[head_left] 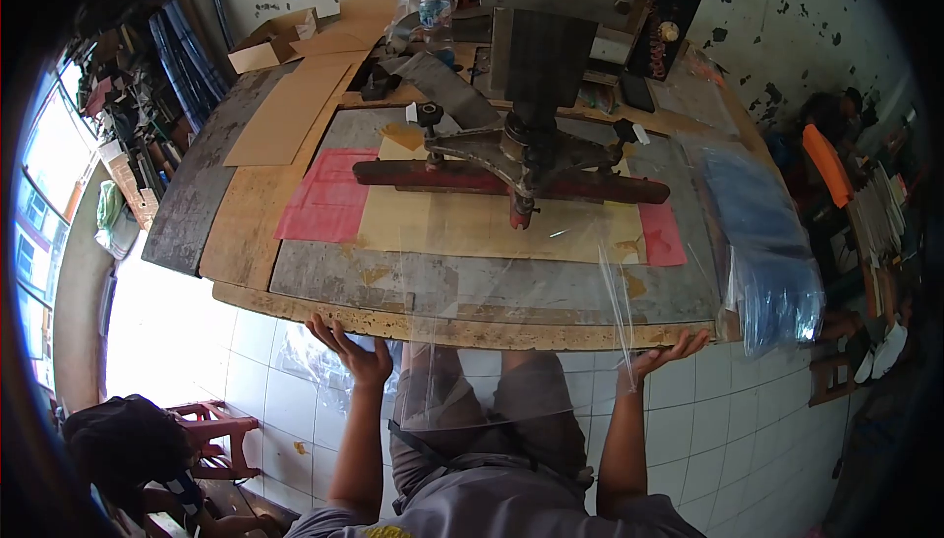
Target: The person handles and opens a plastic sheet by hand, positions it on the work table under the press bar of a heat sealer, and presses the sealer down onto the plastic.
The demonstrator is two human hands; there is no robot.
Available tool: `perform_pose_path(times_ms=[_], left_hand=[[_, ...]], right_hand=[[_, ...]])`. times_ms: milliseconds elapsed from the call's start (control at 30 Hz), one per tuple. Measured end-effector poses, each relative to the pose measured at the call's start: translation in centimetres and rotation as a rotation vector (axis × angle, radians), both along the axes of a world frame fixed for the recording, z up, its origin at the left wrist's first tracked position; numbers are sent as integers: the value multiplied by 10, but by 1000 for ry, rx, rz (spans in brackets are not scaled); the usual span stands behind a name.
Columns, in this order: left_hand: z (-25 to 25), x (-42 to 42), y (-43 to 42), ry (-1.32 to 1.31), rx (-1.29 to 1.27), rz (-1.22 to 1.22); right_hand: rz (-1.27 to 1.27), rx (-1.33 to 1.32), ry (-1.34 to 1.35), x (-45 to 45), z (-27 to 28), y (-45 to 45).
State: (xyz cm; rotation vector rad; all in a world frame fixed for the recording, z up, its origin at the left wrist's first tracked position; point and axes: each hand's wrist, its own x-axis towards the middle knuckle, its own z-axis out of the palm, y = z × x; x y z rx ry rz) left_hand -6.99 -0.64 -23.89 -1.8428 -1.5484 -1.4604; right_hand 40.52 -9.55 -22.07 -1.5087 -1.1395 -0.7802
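A clear plastic sheet (pixel 511 287) lies across the front of the worktable, passes under the press bar (pixel 600 187) and hangs over the table's front edge toward my lap. My left hand (pixel 354 351) is at that edge, left of the sheet, palm up with fingers spread. On the other side, my right hand (pixel 669 353) has its fingers stretched along the edge, its wrist by the sheet's creased right side. Neither hand visibly grips anything. Beneath the bar lie a yellow sheet (pixel 462 240) and a red sheet (pixel 324 194).
A stack of clear bluish plastic (pixel 762 213) overhangs the table's right side. Cardboard pieces (pixel 285 115) lie at left; a water bottle (pixel 433 9) and a dark phone (pixel 637 93) are behind. A person (pixel 133 449) is low at left, by a red stool (pixel 221 435).
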Motion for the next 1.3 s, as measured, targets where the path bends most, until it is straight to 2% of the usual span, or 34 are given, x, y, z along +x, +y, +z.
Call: perform_pose_path(times_ms=[133, 433, 600, 767, 1300], left_hand=[[-8, 15, 26, -55, 130, 80], [-12, -8, 8, 93, 19, 61], [-11, -2, 11, 58, 51, 58], [-12, 8, 16, -4, 60, 89], [-13, 3, 14, 17, 47, 79]], right_hand=[[14, 48, 43, 1, -7, 6], [-1, -47, -11, 11, -14, -7], [27, 26, 40, 3, -8, 2], [-29, -21, 30, 1, -4, -2], [-6, 8, 4, 4, -6, 1]])
